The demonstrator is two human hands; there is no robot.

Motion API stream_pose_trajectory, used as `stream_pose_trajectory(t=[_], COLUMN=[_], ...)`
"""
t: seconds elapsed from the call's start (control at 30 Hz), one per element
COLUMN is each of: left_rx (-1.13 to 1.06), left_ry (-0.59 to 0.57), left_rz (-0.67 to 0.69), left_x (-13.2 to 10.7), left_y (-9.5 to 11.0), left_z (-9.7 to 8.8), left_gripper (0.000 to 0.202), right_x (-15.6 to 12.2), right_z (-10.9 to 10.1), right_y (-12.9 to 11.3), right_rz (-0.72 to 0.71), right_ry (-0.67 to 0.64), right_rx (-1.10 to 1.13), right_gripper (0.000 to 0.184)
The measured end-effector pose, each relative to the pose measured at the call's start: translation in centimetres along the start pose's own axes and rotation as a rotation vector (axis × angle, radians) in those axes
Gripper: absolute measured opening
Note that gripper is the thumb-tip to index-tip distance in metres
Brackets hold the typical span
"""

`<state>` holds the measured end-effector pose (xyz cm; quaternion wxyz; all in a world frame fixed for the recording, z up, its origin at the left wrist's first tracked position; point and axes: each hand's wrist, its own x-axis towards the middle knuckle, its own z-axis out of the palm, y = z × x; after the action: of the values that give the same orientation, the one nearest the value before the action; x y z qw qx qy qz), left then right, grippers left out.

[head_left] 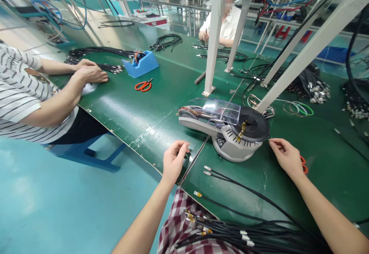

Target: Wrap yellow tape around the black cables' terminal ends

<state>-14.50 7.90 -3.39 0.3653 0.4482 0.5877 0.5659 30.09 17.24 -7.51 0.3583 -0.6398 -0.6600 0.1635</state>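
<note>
Fingers (182, 146) of my left hand (173, 161) are curled inward, thumb close to forefinger. I cannot tell whether the tips meet or hold anything. This hand hovers over the near edge of the green counter (138, 108), just left of the tape machine (225, 129).

Right hand (286, 158): thumb and forefinger are pressed together at the tips, right at the outer rim of the tape machine's black round reel (253, 125). Whatever sits between the tips is too small to make out. The other fingers are loosely bent. Orange scissor handles (303, 165) show just behind this hand, partly hidden by it.

The tape machine is grey with a clear cover and lies on the counter between my two hands, nearer the right one.

Black cables (245, 227) lie in a bundle across my checked lap (178, 227) and the counter's near edge. A few loose ends with metal plugs (206, 170) point toward the machine, close in front of it but not touching.

Left side: a person in a striped shirt (20, 92) rests both hands (90, 72) on the counter beside another bundle of black cables (95, 52). A blue tape holder (140, 63) and a second pair of orange scissors (143, 85) lie beyond, well apart from my hands. Across the counter sits a person in a white shirt (227, 25), behind white frame legs (213, 42).
</note>
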Motion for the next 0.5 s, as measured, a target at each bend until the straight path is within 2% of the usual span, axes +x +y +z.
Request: stream_pose_trajectory(t=[0.33, 0.4, 0.5], left_rx=[0.035, 0.093, 0.254], left_ry=[0.003, 0.036, 0.091], left_rz=[0.011, 0.094, 0.392], left_x=[-0.2, -0.1, 1.9], left_y=[-0.3, 0.6, 3.7], left_z=[0.1, 0.1, 0.3], left_gripper=[0.022, 0.019, 0.015], right_x=[0.0, 0.0, 0.0], right_z=[-0.1, 0.0, 0.0], right_y=[0.1, 0.1, -0.1], right_rz=[0.014, 0.015, 0.01], right_ry=[-0.015, -0.015, -0.022], right_rx=[-0.005, -0.01, -0.016], right_gripper=[0.036, 0.035, 0.035])
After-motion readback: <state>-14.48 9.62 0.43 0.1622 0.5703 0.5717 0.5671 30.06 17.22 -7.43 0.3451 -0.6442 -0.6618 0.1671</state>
